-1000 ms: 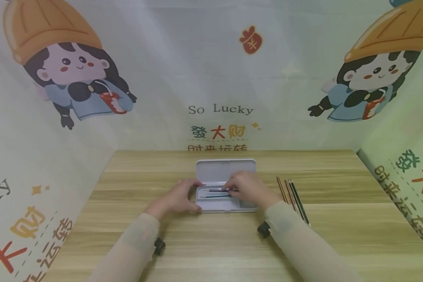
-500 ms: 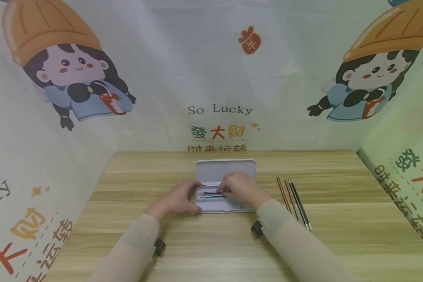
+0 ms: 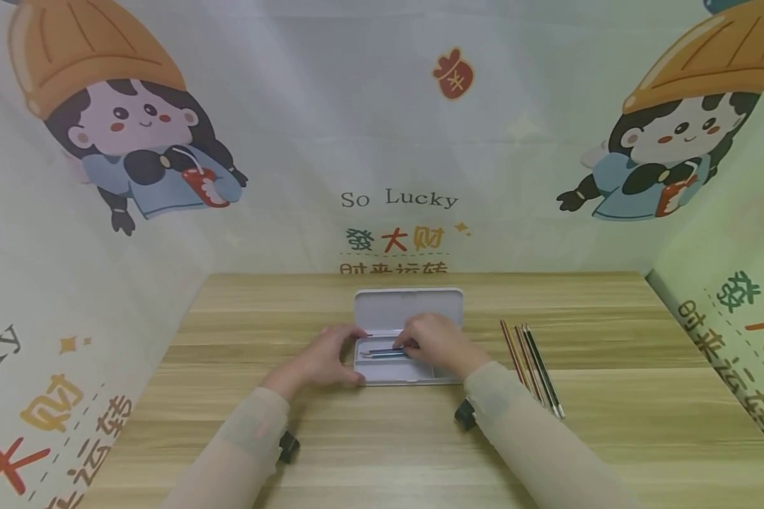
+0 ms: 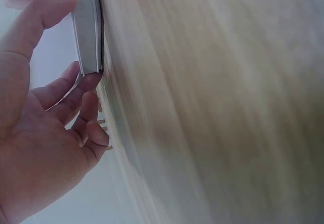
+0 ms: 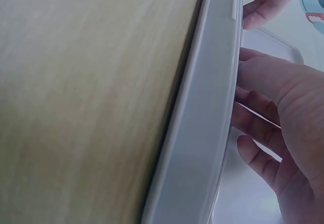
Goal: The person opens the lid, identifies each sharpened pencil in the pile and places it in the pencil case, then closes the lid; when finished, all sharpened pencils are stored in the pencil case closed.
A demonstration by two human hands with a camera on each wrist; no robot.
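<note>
A white metal pencil case (image 3: 395, 372) lies on the table with its lid (image 3: 385, 309) raised at the back. My left hand (image 3: 325, 355) grips the left end, thumb at the front edge and fingers at the rear corner, as the left wrist view shows on the case wall (image 4: 87, 29). Inside the rear compartment lie a light-blue pencil (image 3: 382, 355) and a dark one close together. My right hand (image 3: 438, 341) reaches in over them, thumb and fingertips pinching the dark pencil. In the right wrist view its fingertips are hidden behind the case's front wall (image 5: 200, 107).
Several more pencils (image 3: 530, 364) lie side by side on the wooden table (image 3: 382, 438), right of the case. A printed cloth backdrop (image 3: 293, 141) stands behind and on both sides. The front compartment has a divider toward its right.
My right hand has moved slightly left and brought the dark pencil down beside the light-blue one. The left hand keeps its hold on the case.
</note>
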